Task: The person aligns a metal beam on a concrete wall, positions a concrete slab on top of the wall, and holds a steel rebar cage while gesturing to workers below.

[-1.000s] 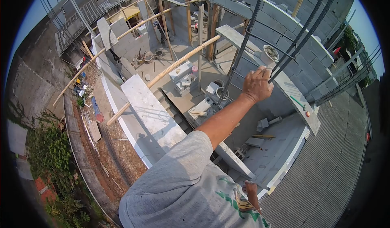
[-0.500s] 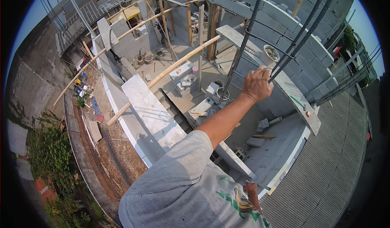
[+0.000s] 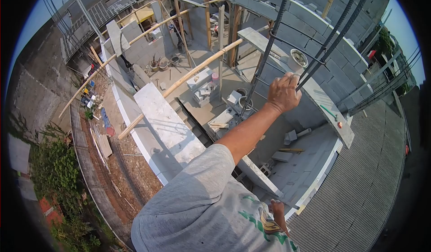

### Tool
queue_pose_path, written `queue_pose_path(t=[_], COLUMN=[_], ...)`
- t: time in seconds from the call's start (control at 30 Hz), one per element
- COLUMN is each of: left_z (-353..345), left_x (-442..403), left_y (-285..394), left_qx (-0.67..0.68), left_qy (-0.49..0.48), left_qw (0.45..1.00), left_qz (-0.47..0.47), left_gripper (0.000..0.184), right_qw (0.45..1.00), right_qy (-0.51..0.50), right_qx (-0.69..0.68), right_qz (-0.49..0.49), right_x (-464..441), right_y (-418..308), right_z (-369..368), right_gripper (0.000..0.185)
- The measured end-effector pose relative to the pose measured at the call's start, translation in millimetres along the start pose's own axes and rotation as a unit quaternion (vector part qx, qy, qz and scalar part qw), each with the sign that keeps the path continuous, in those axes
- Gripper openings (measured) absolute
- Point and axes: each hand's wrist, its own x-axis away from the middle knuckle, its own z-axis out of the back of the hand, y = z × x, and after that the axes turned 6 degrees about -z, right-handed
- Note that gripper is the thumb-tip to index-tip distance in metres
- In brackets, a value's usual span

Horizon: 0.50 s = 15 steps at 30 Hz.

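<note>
My left hand [image 3: 284, 92] reaches out at arm's length, its fingers curled against the lower part of a dark ribbed steel rebar [image 3: 334, 32]. This rebar belongs to an upright cage, tied by thin cross-bars to another rod [image 3: 273, 32] left of the hand. Just beyond my knuckles a pale bucket [image 3: 297, 60] with grey material inside sits on a plank [image 3: 319, 100]. Low in view, beside my printed shirt, my right hand [image 3: 278, 208] is small and partly hidden. Its fingers look bent; whatever they hold, if anything, cannot be made out.
A green-handled tool [image 3: 329, 112] lies on the plank. Grey block walls [image 3: 305, 160] drop to a lower floor with blocks and buckets. A bamboo pole [image 3: 204, 68] crosses a pale slab [image 3: 168, 124] at left. Corrugated roofing [image 3: 354, 180] slopes away at right.
The view has shifted very slightly. Both hands stay where they were, the left one still at the rebar.
</note>
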Motion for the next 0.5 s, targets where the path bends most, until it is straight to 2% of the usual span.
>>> queue_pose_path(t=[0.27,0.37,0.5], left_z=[4.7,3.5,3.8], left_x=[-1.2,-0.2,-0.8], left_y=[1.9,1.2,1.7], left_qx=[-0.012,-0.002,-0.006], left_qy=[0.048,-0.001,-0.004], left_qw=[0.999,1.0,1.0], left_qz=[-0.023,0.0,0.0], left_gripper=[0.039,0.047,0.047], right_qw=[1.0,1.0,1.0], right_qy=[-0.003,0.002,0.008], right_qx=[0.016,0.021,0.024], right_qz=[-0.002,0.008,-0.001], right_x=[-1.2,2.8,-3.5], right_y=[1.1,-1.3,1.1], right_z=[0.3,0.3,0.7], right_gripper=[0.027,0.027,0.028])
